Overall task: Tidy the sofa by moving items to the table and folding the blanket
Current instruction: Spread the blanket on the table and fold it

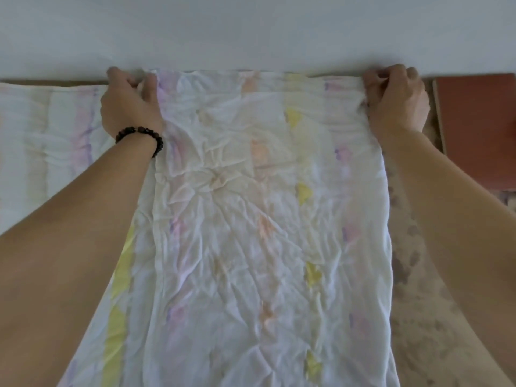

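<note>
Pinching the blanket top edge with the left hand at 10 o'clock, right hand at 2 o'clock. Looks part folded; more folds to do.

Domestic interior, most likely a living room. Evidence: a thin, crumpled white blanket with pastel yellow, pink and purple marks, spread over a sofa covered in beige fabric with a darker blotched pattern. Plain pale wall directly behind it. Flat reddish-brown panel at the right edge, just below the wall; cushion or board, cannot tell.
</note>
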Action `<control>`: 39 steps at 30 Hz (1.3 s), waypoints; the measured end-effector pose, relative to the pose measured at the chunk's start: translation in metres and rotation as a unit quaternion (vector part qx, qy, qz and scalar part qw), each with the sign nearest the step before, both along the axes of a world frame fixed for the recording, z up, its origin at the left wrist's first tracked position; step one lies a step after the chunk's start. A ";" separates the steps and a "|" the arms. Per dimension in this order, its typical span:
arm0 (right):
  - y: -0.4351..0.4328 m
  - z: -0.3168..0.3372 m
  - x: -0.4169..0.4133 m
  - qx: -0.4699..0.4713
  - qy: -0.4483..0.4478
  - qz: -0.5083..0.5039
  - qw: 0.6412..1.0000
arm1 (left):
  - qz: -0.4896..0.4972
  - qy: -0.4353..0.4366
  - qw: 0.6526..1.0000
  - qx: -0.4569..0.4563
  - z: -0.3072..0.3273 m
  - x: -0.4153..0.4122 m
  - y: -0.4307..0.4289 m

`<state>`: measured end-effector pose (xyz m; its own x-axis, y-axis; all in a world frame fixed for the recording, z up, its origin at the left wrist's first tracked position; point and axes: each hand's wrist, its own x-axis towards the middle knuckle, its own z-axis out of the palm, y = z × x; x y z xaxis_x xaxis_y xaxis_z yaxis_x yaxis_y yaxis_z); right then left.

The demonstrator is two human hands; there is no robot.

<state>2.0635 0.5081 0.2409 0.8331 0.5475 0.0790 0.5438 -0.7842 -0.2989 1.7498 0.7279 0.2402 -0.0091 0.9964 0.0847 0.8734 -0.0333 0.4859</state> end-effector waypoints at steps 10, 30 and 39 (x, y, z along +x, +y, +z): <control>-0.072 -0.005 -0.125 -0.205 0.030 0.189 0.960 | -0.312 0.238 0.917 -0.066 -0.018 -0.036 -0.131; -0.270 -0.017 -0.297 -0.173 0.051 0.156 0.971 | -0.399 0.255 0.879 -0.051 -0.021 -0.177 -0.342; -0.273 -0.018 -0.296 -0.132 0.045 0.151 0.979 | -0.367 0.253 0.893 -0.058 -0.019 -0.173 -0.345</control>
<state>1.7673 0.2353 0.2234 0.6275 0.7610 -0.1647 0.7434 -0.6484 -0.1638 1.5767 0.3827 0.2210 0.6597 0.7211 -0.2119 0.7463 -0.6617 0.0720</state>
